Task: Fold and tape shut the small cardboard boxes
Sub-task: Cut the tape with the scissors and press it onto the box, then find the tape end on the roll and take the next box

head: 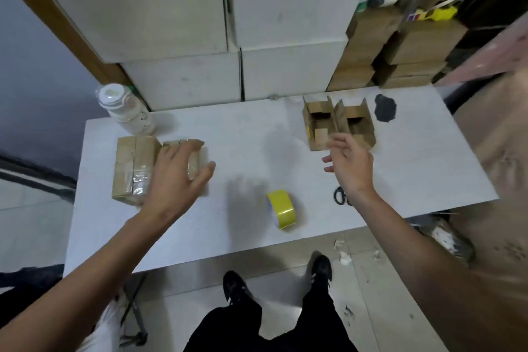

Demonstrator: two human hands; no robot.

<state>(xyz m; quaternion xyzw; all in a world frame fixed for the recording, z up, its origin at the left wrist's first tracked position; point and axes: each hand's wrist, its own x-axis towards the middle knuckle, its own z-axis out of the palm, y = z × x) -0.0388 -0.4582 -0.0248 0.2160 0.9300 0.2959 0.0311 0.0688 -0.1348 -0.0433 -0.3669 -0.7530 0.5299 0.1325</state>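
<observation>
Two taped-shut cardboard boxes stand side by side at the table's left. My left hand (180,171) grips the right one (197,146), fingers curled over its top and thumb on its near side. The other taped box (133,168) sits just left of it. Two open boxes with raised flaps stand at the back right: one (318,123) and its neighbour (357,123). My right hand (350,164) hovers just in front of them with fingers spread, holding nothing. A yellow tape roll (281,211) lies near the front edge.
Black scissors (340,197) lie partly under my right wrist on the white table (243,137). A white bottle (125,111) stands at the back left, and a dark patch (385,110) marks the back right. Stacked cardboard boxes (414,48) and white cabinets stand behind.
</observation>
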